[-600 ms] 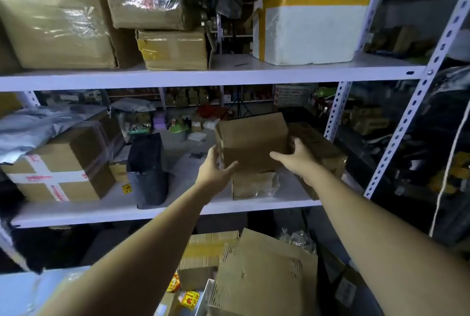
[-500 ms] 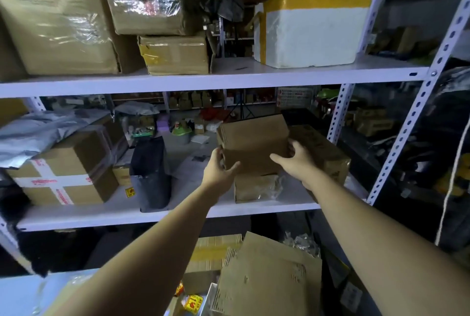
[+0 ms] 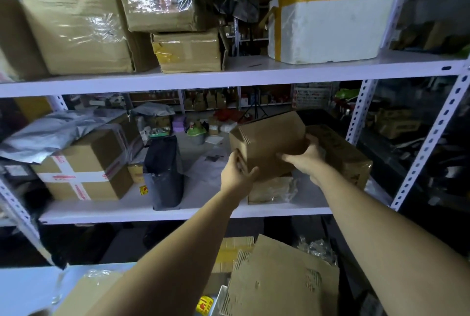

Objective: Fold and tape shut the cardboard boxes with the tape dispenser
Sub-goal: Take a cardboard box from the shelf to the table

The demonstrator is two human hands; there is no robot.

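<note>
A: Where's the box rn?
B: Plain brown cardboard box (image 3: 269, 142) is mid-view, held between both hands over the white metal middle shelf (image 3: 178, 214), tilted, not lying flat.

A: Hands?
B: Left hand (image 3: 237, 173) grips the near left corner, at the box's 7 o'clock, thumb on the front face and fingers round the end. Right hand (image 3: 304, 158) is at 4 o'clock, fingers curled over the right end. Both are clamped on, neither is spread.

A: Why two-handed?
B: Prob. because it's wide & thin-walled, so a grip at each end keeps it from sagging or twisting. The left end shows layered flap edges, so I'd judge it isn't taped yet.

A: What's under it?
B: Small brown parcel in crinkled clear plastic (image 3: 272, 189), directly at 6 o'clock. Can't tell if they touch.

A: Anything in the way?
B: Plastic-wrapped brown carton (image 3: 340, 153) just beside at 3 o'clock, w/ the right hand squeezed between it & the box. Upper white shelf board (image 3: 229, 79) is overhead at 12. Black plastic pouch (image 3: 165, 170) stands at 9 o'clock, well apart, and beyond it is a brown carton w/ red-and-white tape (image 3: 84, 170). Best way out, I'd say, is straight back toward 6 o'clock over the shelf lip. Flattened cardboard sheet (image 3: 279, 280) lies below.

A: Tape dispenser?
B: Not in view.
</note>
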